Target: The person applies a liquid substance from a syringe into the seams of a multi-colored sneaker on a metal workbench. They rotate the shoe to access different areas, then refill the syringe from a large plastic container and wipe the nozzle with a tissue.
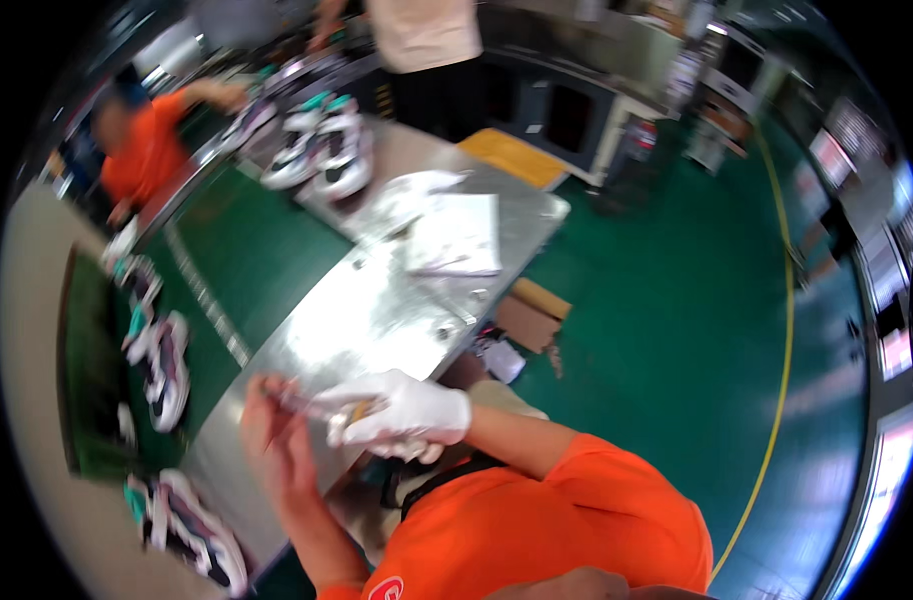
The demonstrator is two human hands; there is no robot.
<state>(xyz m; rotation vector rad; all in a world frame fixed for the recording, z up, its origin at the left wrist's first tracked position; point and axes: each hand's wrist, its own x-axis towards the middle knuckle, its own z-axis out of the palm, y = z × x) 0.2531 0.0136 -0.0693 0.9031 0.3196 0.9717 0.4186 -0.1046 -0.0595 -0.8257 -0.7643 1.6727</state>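
A blurred fisheye view looks down on a workbench in a factory hall; edges bend and most detail is smeared.

At far left, sports shoes (167, 365) in white, dark and teal lie along a green conveyor belt (257, 250), their outlines soft. One more shoe (192, 530) is partly cut by the dark rim at lower left. Behind the belt, a co-worker in an orange shirt (147, 145) reaches along it, too blurred to read.

The wearer's bare left hand (277, 430) rises from the lower edge, forearm upright, fingers curled toward a thin pale rod-like object (312, 405). Whether those fingers actually close on it cannot be told. The object's far end and kind are hidden by blur.

Just right of it, the right hand (407, 410) wears a smooth white glove, wrist bent inward, fingers closed together around the same thin object above the near edge of the shiny metal table (377, 310).

Farther along the table lie crumpled white paper sheets (457, 235) and a pair of sneakers (322, 150). Beyond stands another person (427, 40), head cut off. At right spreads a glossy green floor (677, 300) with a yellow line (785, 350).
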